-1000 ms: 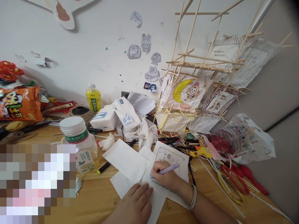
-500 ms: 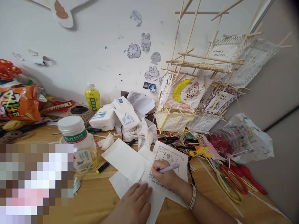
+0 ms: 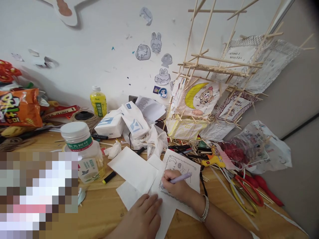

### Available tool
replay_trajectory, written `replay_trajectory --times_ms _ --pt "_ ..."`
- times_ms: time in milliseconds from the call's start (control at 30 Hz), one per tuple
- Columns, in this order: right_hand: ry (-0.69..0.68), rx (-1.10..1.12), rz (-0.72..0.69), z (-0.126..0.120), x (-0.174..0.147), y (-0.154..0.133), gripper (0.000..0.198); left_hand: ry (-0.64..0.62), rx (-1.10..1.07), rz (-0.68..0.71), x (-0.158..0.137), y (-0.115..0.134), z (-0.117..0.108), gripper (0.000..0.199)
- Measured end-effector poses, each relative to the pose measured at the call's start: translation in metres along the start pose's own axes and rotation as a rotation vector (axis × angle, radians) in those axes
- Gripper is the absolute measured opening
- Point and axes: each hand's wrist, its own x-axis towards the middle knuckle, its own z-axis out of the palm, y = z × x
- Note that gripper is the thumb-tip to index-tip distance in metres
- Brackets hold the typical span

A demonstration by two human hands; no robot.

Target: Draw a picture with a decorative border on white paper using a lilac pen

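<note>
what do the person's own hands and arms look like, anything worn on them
Both are gloveless. The right hand has a silvery, banded bracelet at its wrist; a pale edge, perhaps a sleeve, shows farther up. The left hand shows no ring.

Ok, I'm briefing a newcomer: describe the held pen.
Find the stick frame at right. Below its left part, a bordered drawing lies under the right hand. The pen in that hand is pale purple, unlike the dark markers nearby.

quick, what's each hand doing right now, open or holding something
Left hand: open, resting on white paper, fingers slightly bent.
Right hand: closed around a purple pen, over the drawn-on sheet.
</note>
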Motion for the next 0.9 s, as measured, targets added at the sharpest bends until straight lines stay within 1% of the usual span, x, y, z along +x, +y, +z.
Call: replay_trajectory --times_ms 133,333,500,700,900 --pt "-0.013 0.014 -0.018 0.0001 -0.0004 -0.0002 0.028 -0.063 -0.005 -0.007 -0.0011 0.0009 -0.003 0.014" --pt "-0.021 -0.01 -0.03 0.0002 0.0 0.0011 0.031 -0.051 -0.015 -0.002 -0.0024 0.0013 -0.0034 0.014" --pt "0.004 0.021 -0.019 0.0004 -0.0004 0.0028 0.028 -0.121 -0.008 -0.005 -0.0011 0.0017 -0.0058 0.009" --pt "0.008 0.022 -0.015 0.0012 -0.0008 0.0022 0.028 -0.067 -0.015 -0.002 -0.0035 0.0007 -0.0003 0.011" --pt "-0.007 0.001 -0.027 0.0009 -0.0008 -0.0007 0.028 -0.113 -0.018 0.0 -0.0027 0.0007 -0.0044 0.012"
